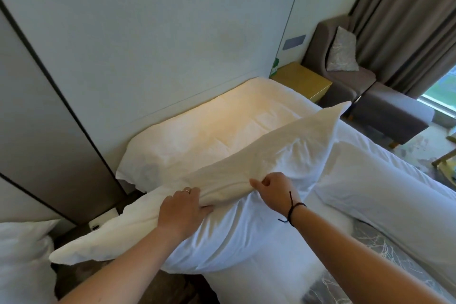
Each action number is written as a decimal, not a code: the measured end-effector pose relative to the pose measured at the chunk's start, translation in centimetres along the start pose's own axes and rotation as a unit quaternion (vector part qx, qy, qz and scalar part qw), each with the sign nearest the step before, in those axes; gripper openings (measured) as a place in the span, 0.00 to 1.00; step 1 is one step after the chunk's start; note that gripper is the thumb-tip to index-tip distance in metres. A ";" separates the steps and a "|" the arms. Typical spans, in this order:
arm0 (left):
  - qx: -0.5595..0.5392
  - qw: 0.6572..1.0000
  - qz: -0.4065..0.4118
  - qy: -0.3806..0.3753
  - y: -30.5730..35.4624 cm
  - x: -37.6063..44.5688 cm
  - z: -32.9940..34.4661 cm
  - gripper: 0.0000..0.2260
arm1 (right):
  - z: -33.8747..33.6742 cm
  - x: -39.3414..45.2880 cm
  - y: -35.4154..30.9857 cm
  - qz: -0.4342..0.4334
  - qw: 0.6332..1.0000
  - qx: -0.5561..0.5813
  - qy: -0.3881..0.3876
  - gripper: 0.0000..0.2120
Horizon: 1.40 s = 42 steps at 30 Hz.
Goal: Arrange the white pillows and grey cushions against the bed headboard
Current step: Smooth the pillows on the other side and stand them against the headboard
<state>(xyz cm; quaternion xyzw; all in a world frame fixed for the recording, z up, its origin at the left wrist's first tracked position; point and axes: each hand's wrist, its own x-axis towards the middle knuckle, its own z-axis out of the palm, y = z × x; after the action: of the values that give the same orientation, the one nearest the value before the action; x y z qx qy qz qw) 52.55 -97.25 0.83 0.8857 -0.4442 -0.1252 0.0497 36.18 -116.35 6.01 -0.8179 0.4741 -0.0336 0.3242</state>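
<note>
Risk, headboard gap: the held pillow (222, 192) could be dropped short of the headboard (148, 44), since it is lifted at a slant and only its upper edge is gripped; the loose near-left corner, which hangs below and left of the fingers past the bed (394, 192) edge, could drag it off the mattress.
Risk, stack: the pillow lying flat (209, 126), just beyond the fingers and against the headboard, could be shoved askew if the held pillow is pushed in hard.
Risk, grip: the cover may be pulled away from the filling, because cloth rather than bulk appears to be pinched.
Held pillow: white, soft, creased, long; raised on its edge between the fingers and the flat pillow, its far corner pointing up to the right.
Left hand (182, 210): fingers curled over the upper edge, thumb underneath, cloth held.
Right hand (274, 192): fingers closed in a pinch on the same edge, just right of the left hand.
Grey cushion (343, 50): judged not yet placed; seen on the armchair (345, 81), well beyond and right of the fingers.
</note>
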 end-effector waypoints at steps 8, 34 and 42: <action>-0.053 0.997 -0.058 -0.002 -0.8 3.3 -0.4 0.30 | -0.7 5.5 0.4 -0.402 0.852 -0.334 0.035 0.34; 0.021 0.995 -0.075 0.067 -3.0 13.0 -3.5 0.19 | 0.4 19.3 0.7 -0.352 0.887 -0.298 -0.022 0.09; -0.026 0.978 0.039 0.204 -2.9 25.1 -13.2 0.21 | -5.3 27.5 -5.7 -0.271 0.936 -0.179 0.135 0.08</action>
<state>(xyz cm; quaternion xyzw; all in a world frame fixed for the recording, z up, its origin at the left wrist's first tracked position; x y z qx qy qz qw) 72.68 -115.84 8.52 0.8731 -0.4552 0.0487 0.1675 53.64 -139.04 6.46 -0.9476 0.2723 -0.1444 0.0841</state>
